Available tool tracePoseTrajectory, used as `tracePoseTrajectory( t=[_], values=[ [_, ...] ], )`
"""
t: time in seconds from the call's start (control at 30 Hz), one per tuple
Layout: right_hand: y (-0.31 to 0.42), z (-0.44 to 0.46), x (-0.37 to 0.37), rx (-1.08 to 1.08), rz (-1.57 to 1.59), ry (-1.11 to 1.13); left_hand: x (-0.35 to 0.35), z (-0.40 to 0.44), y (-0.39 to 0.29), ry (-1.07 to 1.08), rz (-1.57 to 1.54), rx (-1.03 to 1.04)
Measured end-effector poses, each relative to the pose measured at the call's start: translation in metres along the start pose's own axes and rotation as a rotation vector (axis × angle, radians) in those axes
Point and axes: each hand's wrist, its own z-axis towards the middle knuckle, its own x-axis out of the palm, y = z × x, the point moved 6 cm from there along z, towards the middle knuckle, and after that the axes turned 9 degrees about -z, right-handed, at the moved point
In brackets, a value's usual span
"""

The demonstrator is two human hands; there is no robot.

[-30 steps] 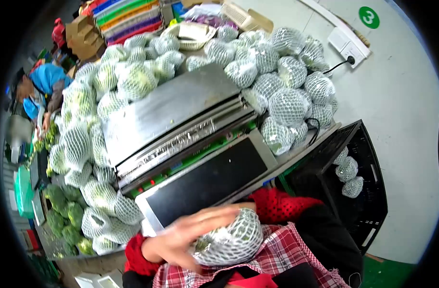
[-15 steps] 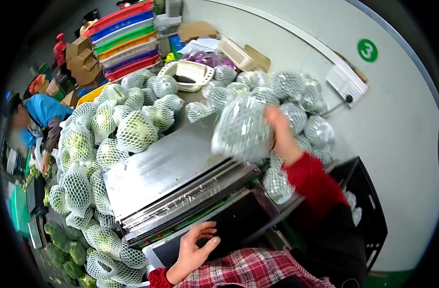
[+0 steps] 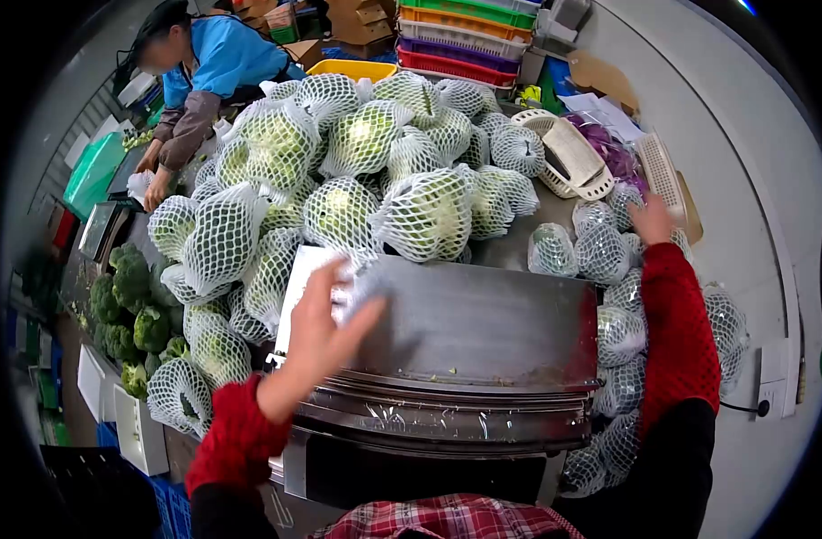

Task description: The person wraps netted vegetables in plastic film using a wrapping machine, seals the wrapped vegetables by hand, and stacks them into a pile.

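Note:
My left hand [image 3: 316, 332] is raised over the left side of the metal wrapping machine [image 3: 483, 323], thumb and fingers apart, with nothing in it. Just beyond it lies a heap of vegetables in white foam nets [image 3: 339, 211]. My right arm reaches forward over the pile of film-wrapped, netted vegetables [image 3: 619, 337] on the right. The right hand [image 3: 652, 218] rests at the far end of that pile, beside a wrapped one [image 3: 622, 202]; its fingertips are partly hidden, so its grip is unclear.
Broccoli [image 3: 132, 301] lies at the left. A person in blue [image 3: 235, 56] works at the far left. Beyond the netted heap are a white basket [image 3: 564, 154], stacked coloured crates [image 3: 465, 40] and a yellow crate [image 3: 352, 69]. A cable and socket [image 3: 772, 395] are on the right wall.
The view has swung left. The wrapped bundle my right hand was moving is no longer seen in the air, and that hand is farther forward. My left hand has risen from the machine's front.

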Motion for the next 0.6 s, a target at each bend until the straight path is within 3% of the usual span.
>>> tracePoseTrajectory(
  t=[0.07,0.1,0.13,0.17,0.2,0.27,0.3,0.33,0.37,0.4,0.47,0.53,0.6],
  values=[
    [0.158,-0.02,-0.022,0.18,0.96,0.756,0.014,0.053,-0.008,-0.09,0.128,0.04],
    [0.212,-0.043,0.006,0.193,1.202,1.058,0.025,0.081,0.001,-0.082,0.18,0.047],
    [0.27,-0.064,-0.023,0.096,1.221,1.235,0.036,0.106,0.015,-0.079,0.237,0.06],
    [0.307,-0.076,-0.013,0.089,1.146,1.212,0.053,0.127,0.033,0.035,0.05,-0.084],
    [0.337,-0.083,-0.006,0.168,1.351,1.168,0.069,0.136,0.044,0.149,-0.134,-0.233],
    [0.35,-0.077,-0.034,0.267,1.42,1.172,0.075,0.129,0.037,0.094,-0.141,-0.194],
    [0.341,-0.065,-0.043,0.097,1.312,0.91,0.07,0.121,0.031,0.005,-0.16,-0.182],
    [0.332,-0.058,-0.056,-0.057,1.18,0.658,0.062,0.101,0.001,0.002,-0.466,-0.281],
    [0.323,-0.056,-0.088,-0.109,1.158,0.62,0.05,0.078,-0.021,-0.035,-0.552,-0.314],
    [0.316,-0.055,-0.105,-0.19,1.212,0.341,0.046,0.051,-0.03,-0.07,-0.641,-0.359],
    [0.31,-0.076,-0.164,-0.314,0.991,0.201,0.051,-0.007,-0.028,-0.022,-0.789,-0.382],
    [0.323,-0.122,-0.171,-0.36,0.843,0.315,0.052,-0.06,-0.025,-0.032,-0.864,-0.474],
    [0.331,-0.159,-0.184,-0.412,0.895,0.226,0.052,-0.093,-0.015,0.078,-0.895,-0.544]
  ],
)
